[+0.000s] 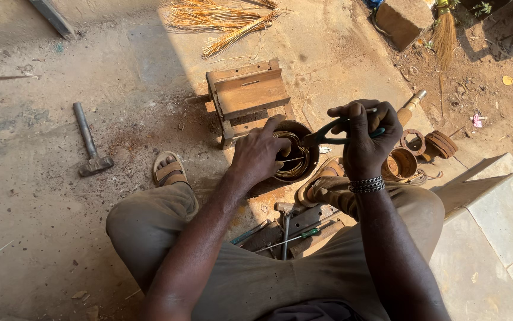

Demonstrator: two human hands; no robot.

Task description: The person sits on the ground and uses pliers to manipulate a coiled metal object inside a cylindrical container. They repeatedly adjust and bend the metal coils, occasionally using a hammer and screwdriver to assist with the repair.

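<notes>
- Nearest me, at six o'clock, I see my own bent knees in khaki trousers; I am seated low over a dusty concrete floor [36,226].
- Between my legs lie spare tools: a small hammer [284,209] and a green-handled screwdriver [304,234], seemingly kept within easy reach.
- At centre, my left hand [260,153] is clenched over the rim of a round motor housing [297,156] with copper windings inside, apparently steadying it on the ground.
- Just at its two o'clock, my right hand [364,132] grasps dark-handled pliers [328,135], jaws pointing into the housing.
- At three o'clock sit a rusty cylindrical casing [400,164] and ring-shaped parts [427,142], set aside.
- At nine o'clock rests a heavy sledgehammer [90,142], well apart.
- At twelve o'clock stands a small wooden stool [247,95]; beyond it, a straw bundle [223,18].
</notes>
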